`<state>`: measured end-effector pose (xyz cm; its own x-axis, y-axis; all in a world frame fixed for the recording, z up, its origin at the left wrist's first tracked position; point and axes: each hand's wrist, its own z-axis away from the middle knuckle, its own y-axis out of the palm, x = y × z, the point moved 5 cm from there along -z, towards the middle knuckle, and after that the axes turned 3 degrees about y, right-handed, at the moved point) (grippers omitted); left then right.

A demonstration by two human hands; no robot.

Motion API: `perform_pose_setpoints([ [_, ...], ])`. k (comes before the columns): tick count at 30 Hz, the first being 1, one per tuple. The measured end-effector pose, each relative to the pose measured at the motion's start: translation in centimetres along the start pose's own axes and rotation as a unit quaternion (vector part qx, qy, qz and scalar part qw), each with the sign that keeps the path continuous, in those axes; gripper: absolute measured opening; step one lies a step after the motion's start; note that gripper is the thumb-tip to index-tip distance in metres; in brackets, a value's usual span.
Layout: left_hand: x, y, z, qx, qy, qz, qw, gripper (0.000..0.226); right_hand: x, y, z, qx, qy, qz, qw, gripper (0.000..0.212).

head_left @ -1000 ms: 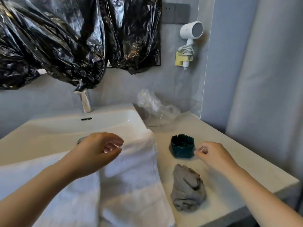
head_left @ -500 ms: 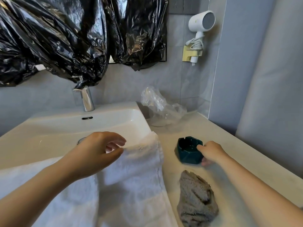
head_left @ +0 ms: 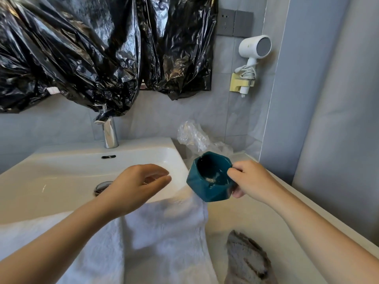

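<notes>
Head view, and the right hand (head_left: 252,181) has the teal ashtray (head_left: 207,187)! The thumb is hooked over the near rim and the fingers are curled underneath, pinching the wall between them. The ashtray is up in the air, off the surface (head_left: 217,220), just right of the sink (head_left: 176,154) and above the corner of the white towel (head_left: 164,232). It is tilted, with its mouth facing the camera and a pale smear showing on the bottom inside.

Over to the left hand (head_left: 139,181): it hovers above the basin with its fingers loosely curled, gripping nothing, close to the ashtray but apart from it. The towel drapes over the sink's front edge beneath that forearm.

Down at the lower right, a crumpled grey cloth (head_left: 246,261) lies on the surface. At the back, the chrome faucet (head_left: 109,133) stands upright behind the basin, and a clear plastic bag (head_left: 194,136) sits bunched against the wall just behind the ashtray. Black plastic bags (head_left: 82,54) hang across the upper wall, and a white hair dryer (head_left: 255,48) sits in its holder on the right.
</notes>
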<state>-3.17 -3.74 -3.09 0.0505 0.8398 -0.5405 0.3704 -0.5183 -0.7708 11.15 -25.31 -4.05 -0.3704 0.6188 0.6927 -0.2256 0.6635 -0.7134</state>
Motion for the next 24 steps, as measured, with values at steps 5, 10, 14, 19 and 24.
perform_pose_setpoints([
  [5,0.6,-0.9,1.1,0.038,-0.102,0.256,0.961,0.038,6.0,3.2,2.2,0.071,-0.059,0.024,0.995,0.030],
  [10,4.0,-4.7,4.0,0.032,-0.125,0.315,0.940,0.035,11.1,6.7,3.4,0.077,-0.105,0.022,0.991,0.034],
  [14,7.3,-7.9,5.7,-0.010,-0.129,0.330,0.935,0.026,14.9,9.9,3.6,0.099,-0.128,0.022,0.987,0.034],
  [19,11.2,-10.5,6.5,-0.063,-0.154,0.336,0.927,0.018,17.7,13.9,2.3,0.112,-0.133,0.002,0.985,0.023],
  [24,15.2,-11.8,6.1,-0.125,-0.199,0.326,0.916,0.018,18.2,16.4,-1.3,0.093,-0.125,-0.020,0.988,0.037],
])
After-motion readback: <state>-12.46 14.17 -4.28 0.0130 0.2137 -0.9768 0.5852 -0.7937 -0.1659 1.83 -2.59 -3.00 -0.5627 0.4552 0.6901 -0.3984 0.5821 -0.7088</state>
